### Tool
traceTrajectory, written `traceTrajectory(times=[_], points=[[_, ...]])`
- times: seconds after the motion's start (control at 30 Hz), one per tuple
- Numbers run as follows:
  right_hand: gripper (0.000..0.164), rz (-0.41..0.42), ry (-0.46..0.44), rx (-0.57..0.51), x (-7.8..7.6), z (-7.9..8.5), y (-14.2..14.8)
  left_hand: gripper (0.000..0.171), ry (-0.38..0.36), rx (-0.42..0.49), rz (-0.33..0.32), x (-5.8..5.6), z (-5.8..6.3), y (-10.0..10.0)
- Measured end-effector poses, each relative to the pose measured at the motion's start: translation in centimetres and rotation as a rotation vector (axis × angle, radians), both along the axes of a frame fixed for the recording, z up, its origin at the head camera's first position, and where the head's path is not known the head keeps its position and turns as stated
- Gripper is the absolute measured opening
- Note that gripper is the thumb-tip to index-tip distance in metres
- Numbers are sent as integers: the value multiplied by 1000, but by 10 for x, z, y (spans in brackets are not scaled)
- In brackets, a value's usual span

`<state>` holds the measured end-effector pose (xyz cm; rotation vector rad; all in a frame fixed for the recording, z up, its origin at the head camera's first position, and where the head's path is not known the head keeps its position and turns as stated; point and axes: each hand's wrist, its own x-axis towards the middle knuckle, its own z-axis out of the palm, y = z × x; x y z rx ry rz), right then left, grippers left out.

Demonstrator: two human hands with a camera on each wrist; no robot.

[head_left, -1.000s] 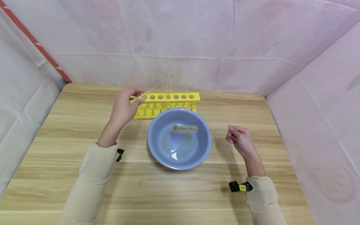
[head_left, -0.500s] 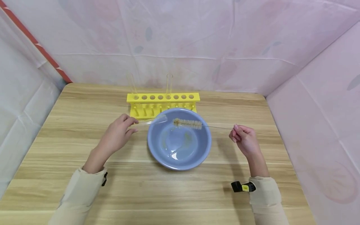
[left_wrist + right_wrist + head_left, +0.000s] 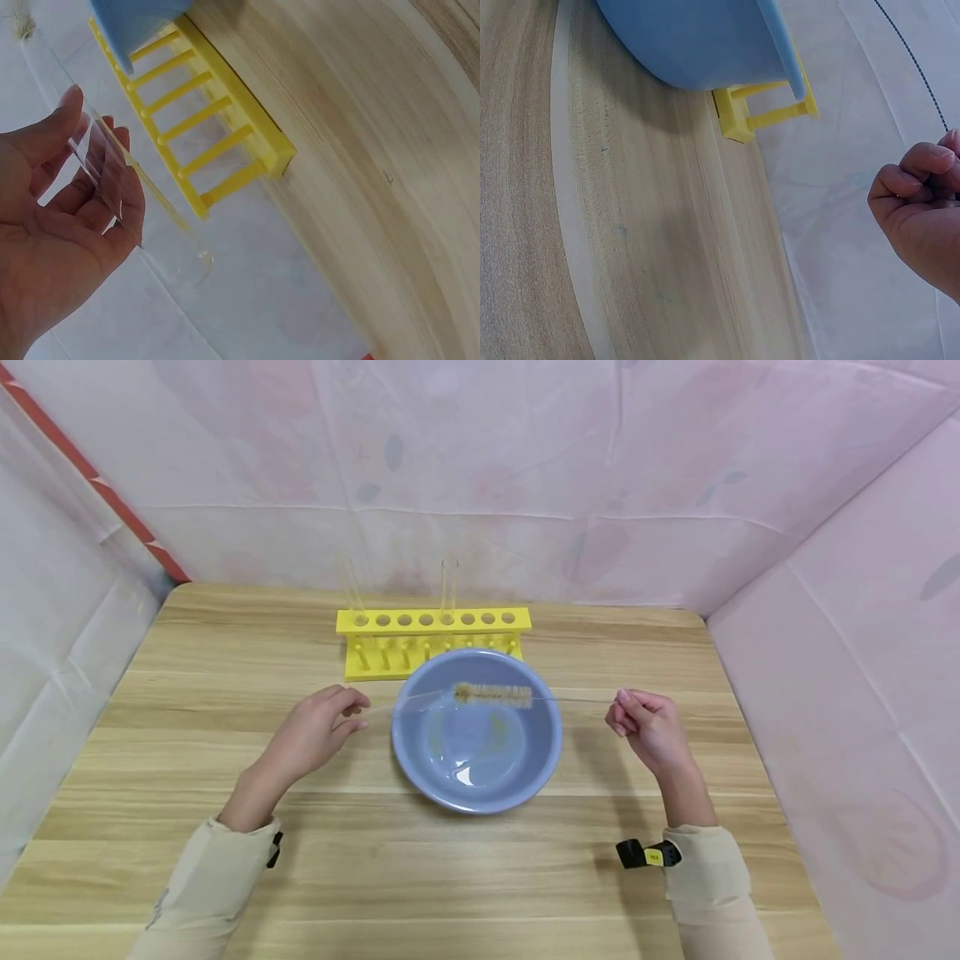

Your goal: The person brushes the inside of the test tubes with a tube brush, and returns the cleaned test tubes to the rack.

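Observation:
My left hand [image 3: 318, 731] holds a clear glass test tube [image 3: 97, 150] between thumb and fingers. The tube lies nearly level, its rounded end toward the left and its mouth over the left side of the blue basin [image 3: 405, 768]. From the right, my right hand [image 3: 648, 727] pinches the thin twisted-wire handle [image 3: 573, 699] of a test tube brush. The brush's pale bristle head [image 3: 495, 695] is held level above the basin, its tufted tip close to the tube's mouth. A little water shows in the bottom of the basin.
Behind the basin stands a yellow test tube rack [image 3: 390, 668], partly hidden by the rim. Two other glass tubes, one leaning at the left end [image 3: 352, 593] and another near the middle [image 3: 448, 589], stand in it. Patterned cloth walls [image 3: 480, 460] enclose the wooden table [image 3: 420, 885].
My left hand has come away from the rack toward the near side, bringing a tube to the basin while another stays in the left end hole. The brush has shifted only slightly.

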<state>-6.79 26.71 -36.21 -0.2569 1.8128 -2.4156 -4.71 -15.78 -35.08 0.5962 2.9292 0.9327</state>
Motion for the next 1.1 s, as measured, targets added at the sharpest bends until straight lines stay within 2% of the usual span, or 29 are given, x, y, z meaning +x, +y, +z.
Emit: traceTrajectory(times=[0.23, 0.33, 0.5, 0.67, 0.97, 1.1], points=[[36, 20, -15, 83, 0, 2, -3, 19, 44, 34, -58, -2, -2, 3], [36, 8, -31, 101, 0, 3, -3, 19, 34, 38, -76, -1, -2, 3], [36, -33, -48, 122, 1, 4, -5, 19, 15, 71, -114, -1, -2, 2], [38, -102, -52, 107, 0, 4, -8, 20, 49, 122, -147, -1, -3, 2], [38, -183, -50, 75, 1, 9, -19, 19, 44, 195, -117, -1, -3, 4], [38, -174, -57, 104, 0, 10, -21, 17, 92, 239, -116, -2, -1, 6]])
